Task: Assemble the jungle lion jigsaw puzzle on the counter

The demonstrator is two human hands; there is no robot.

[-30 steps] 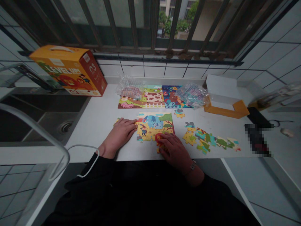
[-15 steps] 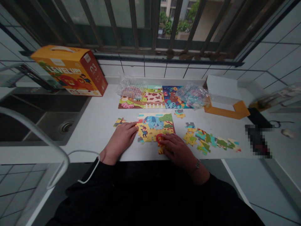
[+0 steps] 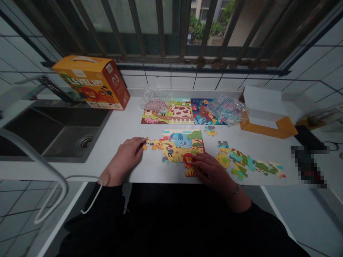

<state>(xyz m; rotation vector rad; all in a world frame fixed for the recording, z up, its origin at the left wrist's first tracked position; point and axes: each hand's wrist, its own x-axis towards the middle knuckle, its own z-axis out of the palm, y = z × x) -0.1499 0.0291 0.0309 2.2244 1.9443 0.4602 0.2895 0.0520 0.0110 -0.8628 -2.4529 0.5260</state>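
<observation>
head view: left hand (image 3: 125,154) touches a loose piece (image 3: 145,146), right hand (image 3: 213,170) the lion section (image 3: 188,159) of the puzzle (image 3: 176,150) on the counter (image 3: 152,170); neither grip can be told. fitting appears underway, calling for edge alignment.

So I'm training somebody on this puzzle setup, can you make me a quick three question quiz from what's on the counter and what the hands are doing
1. True or false: the orange box with a handle stands beside the sink.

2. What are the fingertips of the left hand touching?
A) A small puzzle piece
B) The tap
C) The clear plastic wrap

3. Fill in the blank: the fingers of the right hand are at the part of the half-built puzzle that shows an animal with a red mane, a ____.

Key: 1 true; 2 A; 3 lion
</observation>
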